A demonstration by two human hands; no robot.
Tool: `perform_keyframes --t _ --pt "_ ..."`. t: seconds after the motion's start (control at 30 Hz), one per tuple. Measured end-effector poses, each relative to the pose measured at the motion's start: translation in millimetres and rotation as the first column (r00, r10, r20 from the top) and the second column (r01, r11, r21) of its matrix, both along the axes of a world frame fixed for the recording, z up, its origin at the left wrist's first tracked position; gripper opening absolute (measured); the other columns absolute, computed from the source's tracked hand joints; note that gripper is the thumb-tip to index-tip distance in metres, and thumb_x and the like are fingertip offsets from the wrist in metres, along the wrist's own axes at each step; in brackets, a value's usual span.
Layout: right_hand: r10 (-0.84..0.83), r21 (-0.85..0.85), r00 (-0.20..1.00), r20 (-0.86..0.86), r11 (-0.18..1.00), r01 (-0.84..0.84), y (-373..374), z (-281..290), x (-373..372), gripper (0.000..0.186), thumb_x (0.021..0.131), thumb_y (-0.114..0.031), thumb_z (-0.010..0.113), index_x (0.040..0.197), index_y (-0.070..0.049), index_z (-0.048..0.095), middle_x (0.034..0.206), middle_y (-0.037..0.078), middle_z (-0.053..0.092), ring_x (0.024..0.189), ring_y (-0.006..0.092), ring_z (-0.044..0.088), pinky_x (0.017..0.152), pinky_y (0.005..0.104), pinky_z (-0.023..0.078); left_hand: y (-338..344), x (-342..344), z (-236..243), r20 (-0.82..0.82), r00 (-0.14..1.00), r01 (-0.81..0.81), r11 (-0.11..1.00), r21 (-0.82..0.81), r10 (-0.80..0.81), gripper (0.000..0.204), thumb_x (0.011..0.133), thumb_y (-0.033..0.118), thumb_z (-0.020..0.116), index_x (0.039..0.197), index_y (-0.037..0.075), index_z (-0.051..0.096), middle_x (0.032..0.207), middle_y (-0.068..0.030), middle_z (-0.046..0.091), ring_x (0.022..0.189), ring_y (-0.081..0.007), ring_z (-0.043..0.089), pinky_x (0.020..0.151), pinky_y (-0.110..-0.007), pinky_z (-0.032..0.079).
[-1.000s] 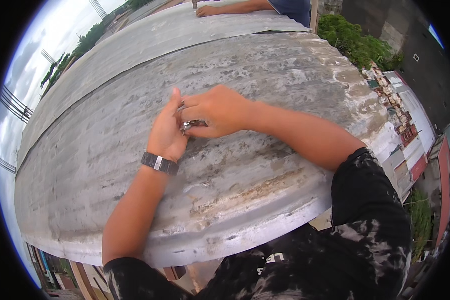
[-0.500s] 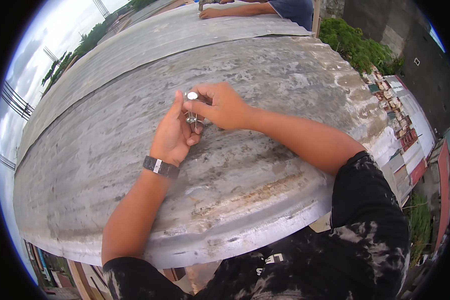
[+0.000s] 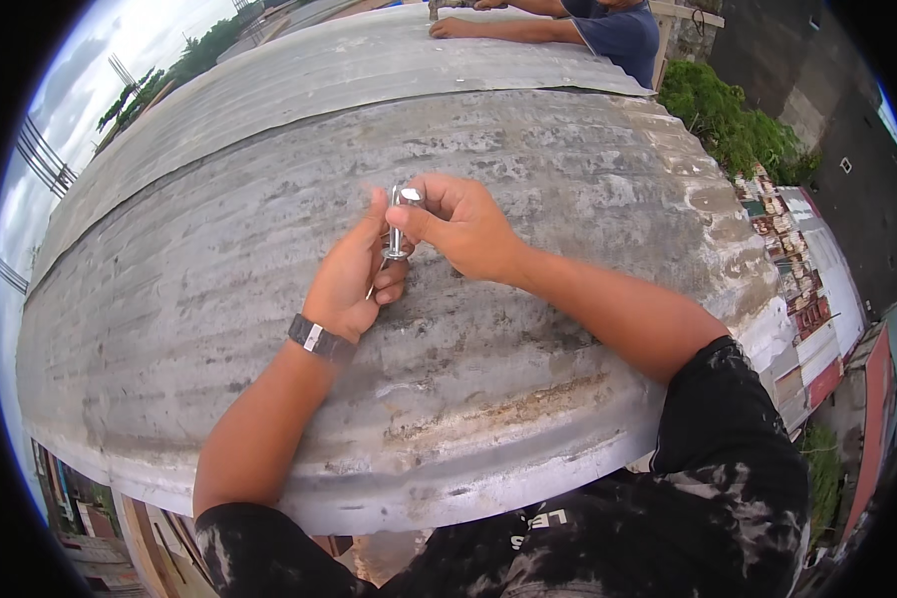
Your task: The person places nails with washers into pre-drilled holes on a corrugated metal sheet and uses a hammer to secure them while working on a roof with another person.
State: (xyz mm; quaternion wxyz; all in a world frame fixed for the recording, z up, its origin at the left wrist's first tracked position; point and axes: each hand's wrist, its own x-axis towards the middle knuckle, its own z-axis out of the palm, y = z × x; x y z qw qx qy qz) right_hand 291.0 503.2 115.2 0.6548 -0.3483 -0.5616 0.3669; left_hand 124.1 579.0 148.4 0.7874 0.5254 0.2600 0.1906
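Observation:
Over the corrugated metal roofing sheet, both hands meet around a few shiny roofing nails with broad round heads. My left hand, palm turned up and a dark band on its wrist, has its fingers curled around the nails. One thin shank pokes out by its palm. From the right, my right hand pinches a nail near its head between thumb and forefinger. The fingers partly cover the nails, so how many there are I cannot tell.
Another sheet overlaps at the far side, leaving a raised seam. Beyond it a co-worker's forearm rests on the roof. The sheet's front edge runs close to my body. Green bushes and lower rusty roofs lie past the right edge.
Both hands have shifted slightly right in the picture, along with the view. The nails have turned, showing more of their shanks, and a thin shank now shows by my left palm.

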Motion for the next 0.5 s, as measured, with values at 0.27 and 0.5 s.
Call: perform_keyframes --t 0.27,0.5 --pt "0.052 -0.33 0.998 0.022 0.943 -0.042 -2 12 8 0.03 0.096 -0.037 0.08 0.096 -0.008 0.071 0.074 -0.004 0.062 0.059 -0.0002 0.045 0.051 0.0215 0.029 -1 2 -6 -0.033 0.973 -0.22 0.96 0.176 0.229 0.056 0.107 0.065 0.048 0.106 0.011 0.063 0.085 0.0 0.063 0.061 -0.0082 0.052 0.052 -0.023 0.04" --pt "0.002 -0.416 0.988 0.154 0.907 0.063 2 3 -4 0.026 0.096 -0.029 0.079 0.084 -0.007 0.072 0.076 0.0 0.068 0.066 0.0055 0.055 0.058 0.0246 0.039 -21 13 0 -0.031 0.961 -0.266 0.951 0.16 0.274 0.057 0.106 0.065 0.052 0.103 0.01 0.064 0.078 0.0017 0.062 0.068 -0.0083 0.06 0.054 -0.025 0.037"
